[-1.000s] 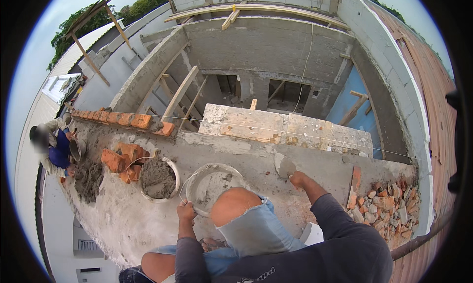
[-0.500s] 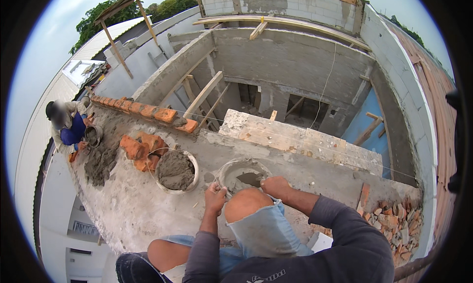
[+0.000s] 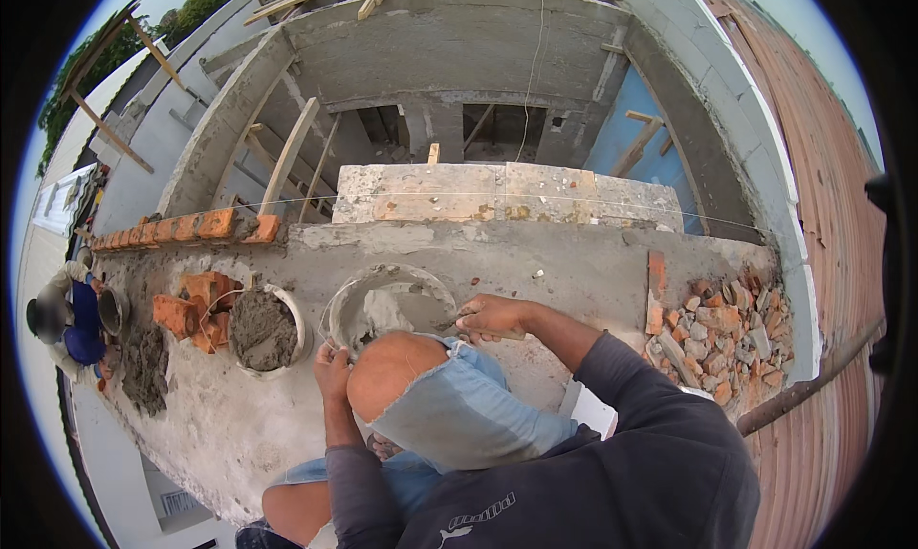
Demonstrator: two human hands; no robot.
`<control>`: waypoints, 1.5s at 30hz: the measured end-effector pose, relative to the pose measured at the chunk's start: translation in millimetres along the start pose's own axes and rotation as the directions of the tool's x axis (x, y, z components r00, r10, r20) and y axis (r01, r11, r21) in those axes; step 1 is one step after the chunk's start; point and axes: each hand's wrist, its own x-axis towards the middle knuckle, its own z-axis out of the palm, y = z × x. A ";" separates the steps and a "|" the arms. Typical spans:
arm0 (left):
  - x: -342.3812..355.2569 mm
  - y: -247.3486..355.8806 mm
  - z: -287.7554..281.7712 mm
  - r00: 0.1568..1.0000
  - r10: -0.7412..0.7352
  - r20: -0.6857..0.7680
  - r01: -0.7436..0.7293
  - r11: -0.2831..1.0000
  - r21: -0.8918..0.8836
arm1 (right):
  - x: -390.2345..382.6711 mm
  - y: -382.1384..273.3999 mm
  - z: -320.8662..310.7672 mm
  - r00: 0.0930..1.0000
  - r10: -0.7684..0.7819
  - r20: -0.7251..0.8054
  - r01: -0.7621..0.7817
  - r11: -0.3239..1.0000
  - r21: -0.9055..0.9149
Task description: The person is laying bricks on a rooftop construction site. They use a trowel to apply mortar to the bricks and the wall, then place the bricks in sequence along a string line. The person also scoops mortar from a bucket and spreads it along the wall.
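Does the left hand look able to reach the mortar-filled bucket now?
Probably yes: the left hand is near the mortar-filled bucket, nothing visible between, though it seems to pinch the wire handle of the neighbouring bucket and may need to let go.

Orange bricks left, grey mortar, whitish bucket; faded blue jeans near, blue wall far, rusty-red roof right!

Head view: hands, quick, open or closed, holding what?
Left hand: closed, holding the bucket; exact grip unclear.
Right hand: closed, holding a trowel.
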 end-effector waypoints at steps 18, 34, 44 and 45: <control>1.9 -39.2 -44.1 0.980 -0.128 -0.155 0.129 0.992 -0.009 | 7.3 119.9 -104.1 0.565 -0.258 -0.784 -0.534 0.610 -0.586; -4.9 -0.1 -30.0 0.934 -0.307 -0.182 0.327 0.941 0.090 | 214.0 37.1 -2.3 0.801 0.220 -0.556 -0.065 0.956 0.285; 7.0 -31.6 -46.3 0.977 -0.166 -0.130 0.184 0.973 0.138 | 40.7 117.5 -87.8 0.661 0.167 -0.731 -0.603 0.699 -0.385; 7.8 -32.4 -45.9 0.979 -0.170 -0.114 0.180 0.980 0.085 | 20.1 133.6 -103.4 0.628 0.193 -0.754 -0.637 0.684 -0.356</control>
